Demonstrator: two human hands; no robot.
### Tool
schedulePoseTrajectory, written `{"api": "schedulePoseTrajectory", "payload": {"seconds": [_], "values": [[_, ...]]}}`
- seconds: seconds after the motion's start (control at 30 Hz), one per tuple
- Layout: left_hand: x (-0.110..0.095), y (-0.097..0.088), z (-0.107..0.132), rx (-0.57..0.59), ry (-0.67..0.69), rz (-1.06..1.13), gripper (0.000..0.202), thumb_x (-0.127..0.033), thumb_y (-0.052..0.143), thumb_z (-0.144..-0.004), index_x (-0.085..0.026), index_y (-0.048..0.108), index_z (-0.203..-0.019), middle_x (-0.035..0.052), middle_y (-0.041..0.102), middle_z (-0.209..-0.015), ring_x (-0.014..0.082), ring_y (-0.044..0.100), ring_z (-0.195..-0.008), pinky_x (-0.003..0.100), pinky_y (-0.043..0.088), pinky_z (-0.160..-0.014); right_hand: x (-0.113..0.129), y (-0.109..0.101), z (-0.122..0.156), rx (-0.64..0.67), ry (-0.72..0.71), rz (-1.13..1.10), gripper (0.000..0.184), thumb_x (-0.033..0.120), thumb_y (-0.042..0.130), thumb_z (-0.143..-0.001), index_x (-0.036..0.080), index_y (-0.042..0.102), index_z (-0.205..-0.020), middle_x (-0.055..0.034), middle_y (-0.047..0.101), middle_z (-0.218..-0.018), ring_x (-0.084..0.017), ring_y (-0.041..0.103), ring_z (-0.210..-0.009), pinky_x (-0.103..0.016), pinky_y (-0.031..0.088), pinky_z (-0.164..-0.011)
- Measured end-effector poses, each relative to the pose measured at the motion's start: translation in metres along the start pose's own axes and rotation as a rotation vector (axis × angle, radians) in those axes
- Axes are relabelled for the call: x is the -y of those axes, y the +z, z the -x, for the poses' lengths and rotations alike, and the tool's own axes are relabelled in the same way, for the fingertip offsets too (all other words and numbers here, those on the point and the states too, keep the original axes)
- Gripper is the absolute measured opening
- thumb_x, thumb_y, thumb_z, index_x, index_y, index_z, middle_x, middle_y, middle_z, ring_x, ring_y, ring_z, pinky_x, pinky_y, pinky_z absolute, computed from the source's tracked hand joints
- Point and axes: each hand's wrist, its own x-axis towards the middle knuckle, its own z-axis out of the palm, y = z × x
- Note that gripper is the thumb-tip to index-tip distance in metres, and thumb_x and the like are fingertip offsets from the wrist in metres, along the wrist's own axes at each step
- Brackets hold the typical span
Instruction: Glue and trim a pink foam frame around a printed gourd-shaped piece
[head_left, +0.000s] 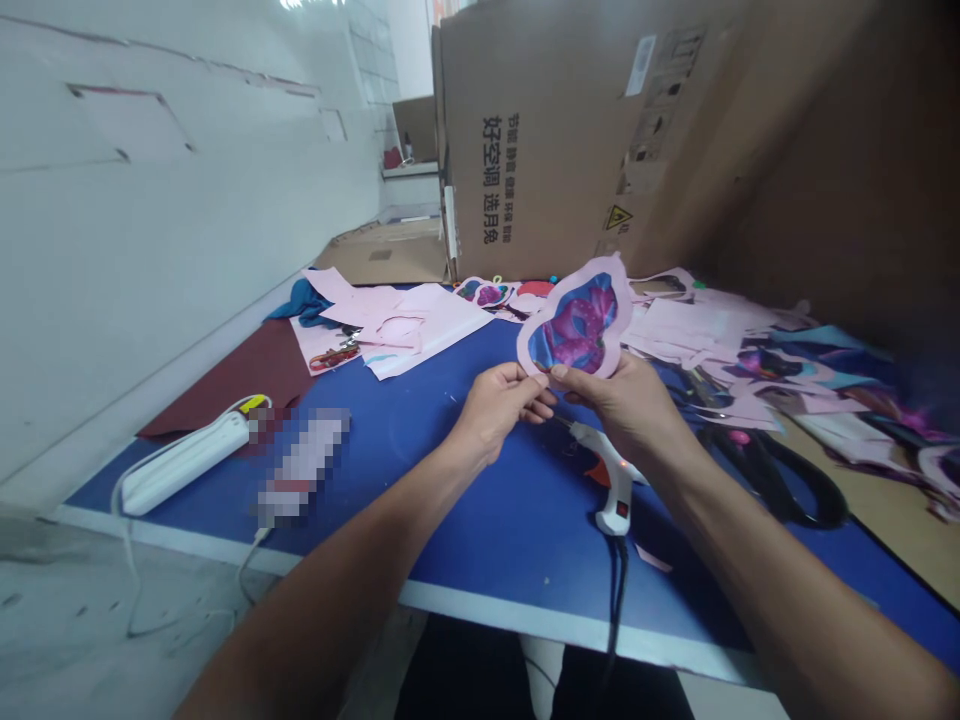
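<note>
In front of me I hold up a pink cut-out patch [574,325] with a rounded, lobed outline and a shiny blue and purple printed centre. My left hand [504,405] pinches its lower left edge between thumb and fingers. At the lower right edge, my right hand [611,395] grips it with the thumb in front and the fingers behind. A white glue gun [616,480] with an orange trigger and a lit red light lies on the blue table just below my right hand. Its black cord drops over the front edge.
Black-handled scissors [776,475] lie to the right, near heaped pink scraps [694,325]. More pink sheets [427,325] and a small printed patch [484,292] are at the back. A white power strip [191,460] sits left on the table [480,545]. A large cardboard box [555,130] stands behind.
</note>
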Motion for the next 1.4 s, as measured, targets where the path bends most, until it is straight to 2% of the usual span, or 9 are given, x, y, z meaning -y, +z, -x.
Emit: {"api": "schedulePoseTrajectory", "payload": {"seconds": [0.17,0.3,0.43,0.53,0.8,1.07,1.4], "values": [[-0.002,0.002,0.002,-0.019,-0.008,0.007,0.018,-0.014,0.067,-0.1,-0.015,0.067,-0.081,0.0025,0.073,-0.073,0.0091,0.066,-0.058,0.021,0.051,-0.059,-0.006,-0.002,-0.003,0.02,-0.005,-0.026,0.045,0.046,0.105,-0.059,0.021,0.08,-0.086,-0.0039,0.078,-0.087,-0.02,0.066,-0.075,-0.037,0.056,-0.074],[-0.003,0.002,0.003,-0.026,-0.007,0.001,0.018,-0.016,0.069,-0.099,-0.015,0.068,-0.081,0.0025,0.073,-0.074,0.0091,0.066,-0.059,0.022,0.051,-0.06,-0.008,-0.002,-0.003,0.023,-0.027,0.008,0.045,0.05,0.104,-0.06,0.022,0.079,-0.084,-0.0032,0.077,-0.083,-0.02,0.064,-0.072,-0.036,0.053,-0.07],[0.0,0.001,0.001,-0.02,0.0,-0.002,0.017,-0.017,0.069,-0.099,-0.015,0.069,-0.082,0.003,0.074,-0.076,0.0095,0.067,-0.06,0.022,0.051,-0.061,-0.006,-0.002,-0.002,0.007,-0.031,0.023,0.043,0.048,0.104,-0.059,0.022,0.078,-0.081,-0.0023,0.076,-0.078,-0.019,0.062,-0.069,-0.035,0.051,-0.067],[0.001,0.0,0.0,-0.015,0.008,-0.002,0.016,-0.016,0.069,-0.098,-0.015,0.069,-0.081,0.0029,0.074,-0.076,0.0094,0.067,-0.06,0.022,0.051,-0.06,-0.005,-0.002,-0.002,0.007,-0.004,0.028,0.042,0.045,0.103,-0.06,0.021,0.08,-0.085,-0.0038,0.079,-0.083,-0.02,0.065,-0.071,-0.036,0.053,-0.069],[0.001,-0.003,-0.002,-0.075,0.063,0.032,0.012,-0.02,0.074,-0.094,-0.015,0.071,-0.084,0.0032,0.075,-0.074,0.0095,0.066,-0.06,0.02,0.05,-0.059,-0.005,-0.005,-0.004,0.07,-0.027,-0.015,0.035,0.047,0.096,-0.073,0.023,0.081,-0.095,-0.004,0.08,-0.094,-0.02,0.069,-0.081,-0.033,0.052,-0.071],[0.003,-0.006,-0.004,-0.074,0.1,0.057,0.022,-0.033,0.084,-0.087,-0.015,0.072,-0.084,0.0031,0.075,-0.076,0.0097,0.065,-0.062,0.022,0.05,-0.061,0.003,0.001,0.0,0.062,-0.035,0.027,0.037,0.041,0.099,-0.063,0.023,0.081,-0.089,-0.0025,0.079,-0.087,-0.019,0.064,-0.074,-0.033,0.051,-0.068],[0.0,-0.004,-0.002,-0.059,0.093,0.074,0.026,-0.038,0.086,-0.085,-0.016,0.072,-0.081,0.0036,0.076,-0.078,0.0104,0.066,-0.064,0.023,0.052,-0.064,0.005,0.001,-0.001,0.032,-0.041,0.03,0.033,0.04,0.097,-0.062,0.022,0.081,-0.086,-0.0028,0.078,-0.084,-0.019,0.063,-0.072,-0.033,0.051,-0.067]]}}
